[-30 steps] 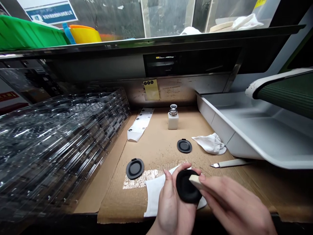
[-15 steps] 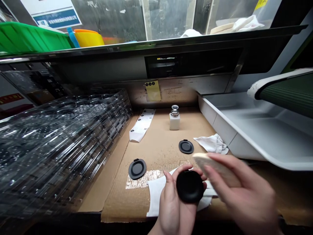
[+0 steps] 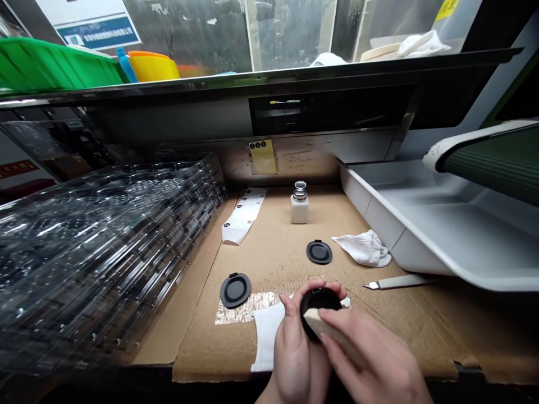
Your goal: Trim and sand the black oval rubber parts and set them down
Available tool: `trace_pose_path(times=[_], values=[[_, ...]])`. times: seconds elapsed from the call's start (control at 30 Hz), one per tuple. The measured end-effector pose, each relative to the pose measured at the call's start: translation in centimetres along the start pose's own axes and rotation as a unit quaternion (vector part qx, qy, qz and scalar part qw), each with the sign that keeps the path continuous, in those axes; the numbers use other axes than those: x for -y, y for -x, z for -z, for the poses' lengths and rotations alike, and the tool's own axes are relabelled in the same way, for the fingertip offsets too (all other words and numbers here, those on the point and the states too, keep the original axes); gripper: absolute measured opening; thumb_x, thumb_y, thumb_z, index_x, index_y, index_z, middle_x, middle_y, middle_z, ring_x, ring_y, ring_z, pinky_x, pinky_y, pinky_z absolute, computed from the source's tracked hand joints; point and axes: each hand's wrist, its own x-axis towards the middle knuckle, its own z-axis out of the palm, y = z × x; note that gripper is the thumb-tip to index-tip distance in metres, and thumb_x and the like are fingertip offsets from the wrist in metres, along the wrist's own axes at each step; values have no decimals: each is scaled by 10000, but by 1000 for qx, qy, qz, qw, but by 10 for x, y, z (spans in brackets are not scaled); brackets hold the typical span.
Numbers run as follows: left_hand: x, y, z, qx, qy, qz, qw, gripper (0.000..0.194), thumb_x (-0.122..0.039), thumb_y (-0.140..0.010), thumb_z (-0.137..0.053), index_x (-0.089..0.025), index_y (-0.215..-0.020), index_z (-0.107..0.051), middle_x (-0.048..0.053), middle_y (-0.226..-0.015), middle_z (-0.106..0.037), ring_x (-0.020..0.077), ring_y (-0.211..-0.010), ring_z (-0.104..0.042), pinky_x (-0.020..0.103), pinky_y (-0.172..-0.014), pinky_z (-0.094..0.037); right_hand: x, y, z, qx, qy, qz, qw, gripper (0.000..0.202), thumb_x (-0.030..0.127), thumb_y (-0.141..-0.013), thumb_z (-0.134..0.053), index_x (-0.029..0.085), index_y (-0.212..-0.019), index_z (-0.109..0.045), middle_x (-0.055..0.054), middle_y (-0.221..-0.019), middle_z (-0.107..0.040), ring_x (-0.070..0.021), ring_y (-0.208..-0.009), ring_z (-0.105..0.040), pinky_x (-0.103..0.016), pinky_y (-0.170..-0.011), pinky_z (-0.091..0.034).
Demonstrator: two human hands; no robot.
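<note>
My left hand (image 3: 295, 342) cups a glossy black rounded case (image 3: 319, 300), its fingers curled round the far edge. In my right hand (image 3: 370, 353) is a cream-coloured pad (image 3: 314, 318), pinched between thumb and fingers. The pad's tip lies against the case and covers part of its face. Beneath my hands a white cloth (image 3: 267, 336) is spread on the cardboard. One dark grey rounded lid-like piece (image 3: 235, 289) lies to the left of my hands, and a similar piece (image 3: 319, 252) lies just beyond them.
A white pump bottle (image 3: 299, 210) stands farther back, with a label strip (image 3: 244, 216) to its left. At right are a crumpled white cloth (image 3: 364, 248), a craft knife (image 3: 400, 281) and a large grey tray (image 3: 404, 238). Stacked clear plastic trays (image 3: 168, 224) fill the left side.
My right hand has moved left and down, bringing the pad from beside the black case onto it. The knife at the right has come into view. My left hand still holds the case.
</note>
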Motion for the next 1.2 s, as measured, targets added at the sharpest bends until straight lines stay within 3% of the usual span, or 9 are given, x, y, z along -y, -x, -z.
trace_pose_path(times=[0.1,0.27,0.4,0.57,0.7,0.83,0.93,1.03,1.2], values=[[0,1,1,-6,-32,-15,999,539,-509,-864,-223,-158,-956,-622,119,-1017,-624,244,-1016,-526,447,-1005,-266,2,2,-1,18,-22,6,1000,189,97,-787,-489,136,-950,-576,-30,-710,-630,-111,-622,-604,-201,-584,-511],[1,3,0,5,-24,-28,999,547,-515,-862,-219,-155,-938,-624,120,-1023,-619,254,-1060,-502,453,-1028,-237,0,2,-1,-7,4,6,1000,212,76,-778,-509,131,-971,-576,-51,-774,-643,-127,-705,-612,-228,-677,-512],[1,2,-2,-9,-27,-19,999,532,-510,-861,-236,-156,-945,-624,115,-1012,-621,248,-1033,-519,456,-1022,-253,0,3,-1,12,-23,14,1000,198,79,-787,-502,130,-964,-575,-39,-724,-629,-115,-635,-592,-214,-603,-502],[1,2,-4,2,-16,-22,1000,527,-496,-867,-234,-152,-933,-629,114,-1005,-628,239,-1031,-527,441,-1030,-254,1,6,1,-10,-5,12,1000,219,61,-768,-526,116,-973,-577,-57,-792,-640,-133,-726,-606,-239,-695,-505],[0,2,-6,-15,-29,-20,999,521,-494,-867,-240,-153,-926,-629,110,-999,-634,241,-1028,-533,440,-1029,-254,-1,6,2,17,-33,19,999,224,59,-777,-510,121,-983,-570,-46,-751,-631,-119,-657,-587,-222,-615,-498],[0,2,-6,-6,-20,-23,1000,517,-495,-867,-240,-156,-926,-626,108,-999,-636,233,-1022,-535,429,-1023,-269,-2,3,0,0,-15,12,1000,226,54,-772,-522,116,-983,-575,-61,-787,-636,-134,-714,-593,-251,-693,-501],[-1,1,-6,-20,-26,-17,999,508,-500,-864,-254,-156,-921,-623,106,-988,-638,231,-1009,-542,421,-1010,-282,-3,5,0,13,-23,17,1000,228,64,-782,-506,127,-992,-570,-50,-755,-631,-128,-668,-586,-237,-627,-500],[-5,1,-6,-42,-19,1,999,495,-506,-859,-274,-154,-959,-609,109,-982,-639,230,-995,-553,409,-986,-305,-8,10,7,69,-33,14,997,201,90,-802,-486,144,-976,-571,-22,-697,-613,-108,-613,-576,-204,-567,-494],[-13,-1,-7,-36,12,26,999,489,-516,-851,-294,-155,-1008,-585,122,-1007,-638,243,-1029,-553,387,-975,-313,-27,13,31,75,-2,-21,997,244,135,-800,-544,176,-1040,-552,-19,-907,-635,-92,-833,-601,-150,-744,-489]])
